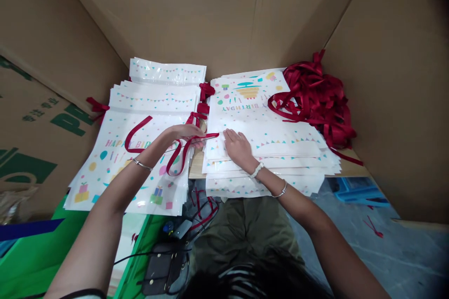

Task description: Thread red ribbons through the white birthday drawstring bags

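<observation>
Well, the left hand (184,133) pinches a red ribbon (206,137) over 1 stack of printed birthday bags (150,117), while the right hand (239,148) lies flat and open on a 2nd stack (277,142), a tangled heap of red ribbons (312,103) piled against the cardboard wall (389,79).

Dark red ribbon (201,137), white printed bags (252,121)

Left hand (184,133) pinches, right hand (239,148) lies flat.
</observation>
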Demonstrator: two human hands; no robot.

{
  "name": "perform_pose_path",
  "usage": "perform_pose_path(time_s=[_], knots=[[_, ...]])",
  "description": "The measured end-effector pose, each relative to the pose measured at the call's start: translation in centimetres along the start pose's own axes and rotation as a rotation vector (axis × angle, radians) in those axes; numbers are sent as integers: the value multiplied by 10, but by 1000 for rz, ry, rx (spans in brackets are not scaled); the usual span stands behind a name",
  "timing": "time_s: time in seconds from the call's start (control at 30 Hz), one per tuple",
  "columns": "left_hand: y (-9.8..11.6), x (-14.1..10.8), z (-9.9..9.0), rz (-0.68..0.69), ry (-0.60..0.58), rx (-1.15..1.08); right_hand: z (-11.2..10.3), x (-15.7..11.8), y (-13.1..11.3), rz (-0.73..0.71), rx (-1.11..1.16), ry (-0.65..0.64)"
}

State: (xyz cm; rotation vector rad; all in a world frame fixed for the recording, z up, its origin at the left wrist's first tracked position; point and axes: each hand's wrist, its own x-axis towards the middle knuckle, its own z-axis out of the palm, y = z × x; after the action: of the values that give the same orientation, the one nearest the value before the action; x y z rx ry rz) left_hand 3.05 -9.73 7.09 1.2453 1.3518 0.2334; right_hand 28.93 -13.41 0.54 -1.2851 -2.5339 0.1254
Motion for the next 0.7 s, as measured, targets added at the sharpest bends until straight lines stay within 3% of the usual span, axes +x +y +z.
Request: perform_pose_path(time_s=[0.17,0.47,0.7], knots=[[-15,-6,-5,1,103,-56,7,10,-3,24,16,-36],[-22,1,-17,-28,103,-247,6,13,7,-24,32,-41],[-25,-6,-16,16,146,-31,6,13,2,-1,45,-41]])
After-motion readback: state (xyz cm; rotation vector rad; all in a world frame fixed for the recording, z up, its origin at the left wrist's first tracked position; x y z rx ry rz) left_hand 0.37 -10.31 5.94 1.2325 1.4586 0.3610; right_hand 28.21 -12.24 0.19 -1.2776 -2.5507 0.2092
